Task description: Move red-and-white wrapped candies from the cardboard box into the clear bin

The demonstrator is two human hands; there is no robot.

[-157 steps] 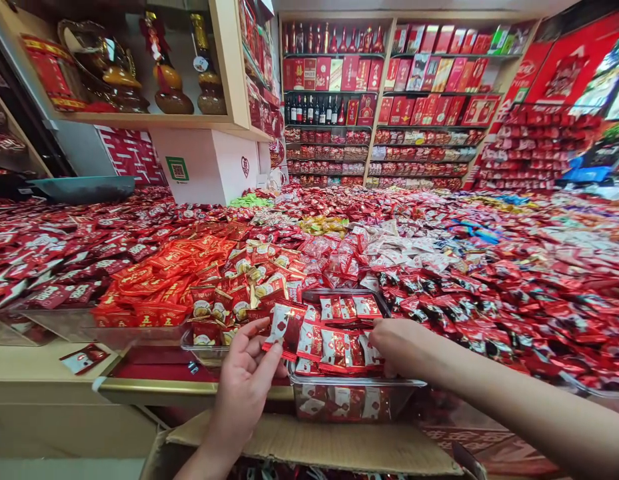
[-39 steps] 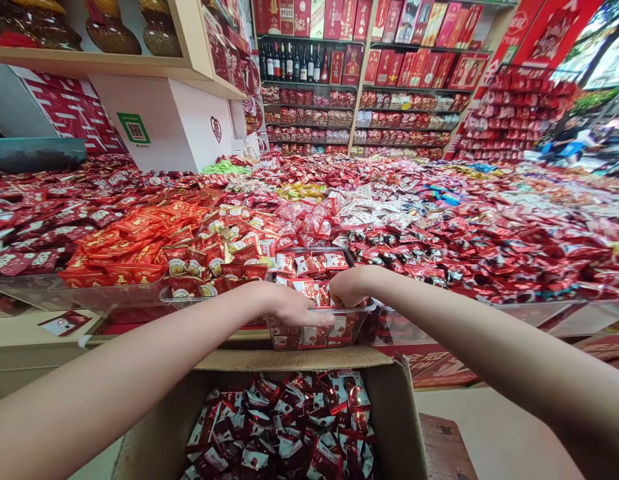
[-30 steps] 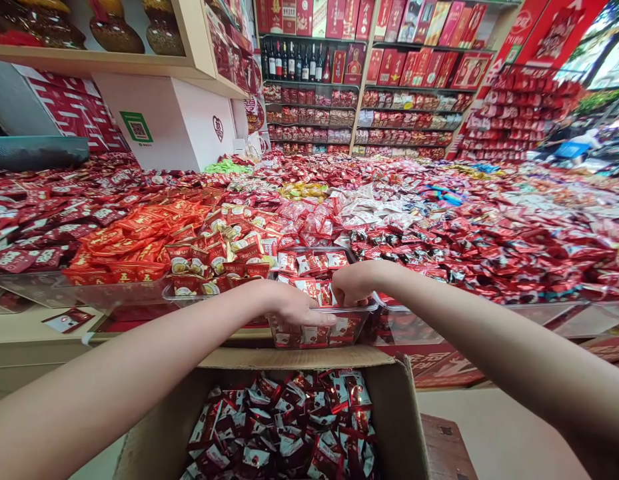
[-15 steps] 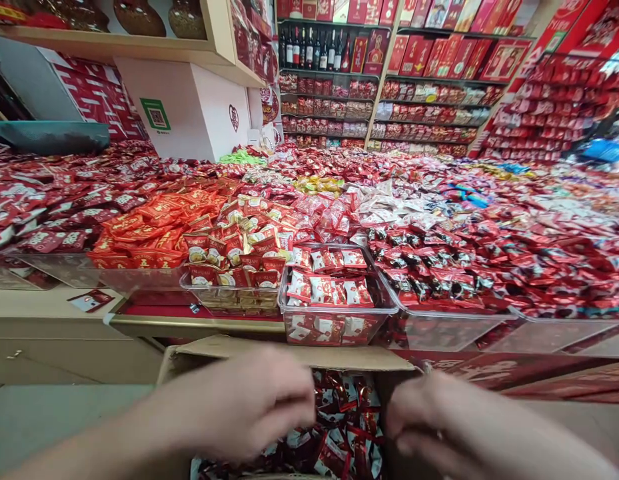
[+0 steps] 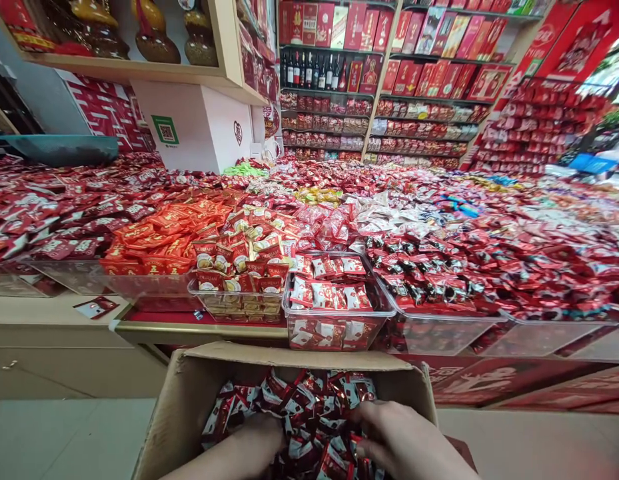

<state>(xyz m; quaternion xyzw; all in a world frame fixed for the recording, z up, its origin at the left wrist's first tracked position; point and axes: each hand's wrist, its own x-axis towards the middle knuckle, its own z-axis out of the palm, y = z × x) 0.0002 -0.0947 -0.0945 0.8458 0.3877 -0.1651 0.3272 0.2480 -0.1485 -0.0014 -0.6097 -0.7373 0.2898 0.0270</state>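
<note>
An opened cardboard box (image 5: 156, 417) in front of me holds a heap of small red-and-white wrapped candies (image 5: 309, 400). My left hand (image 5: 262, 440) reaches down into the heap on the left side, and its fingers are hidden among the candies. On the right, my right hand (image 5: 389, 430) is also inside the box, fingers bent round a few wrapped candies, one of them between thumb and fingers. Just beyond the box stands a clear plastic bin (image 5: 334, 320) with similar red-and-white packets laid in rows.
Behind the box, clear bins line the counter edge: durian candies (image 5: 239, 267), orange-red packets (image 5: 174, 230) and dark red ones (image 5: 429, 273). A white pillar (image 5: 184, 127) stands at the left, and shelves with bottles (image 5: 314, 70) at the back. Cardboard flaps border the box.
Both hands, blurred above the box half a second ago, have gone down into the candies. The view has shifted slightly, and more of the box now shows.
</note>
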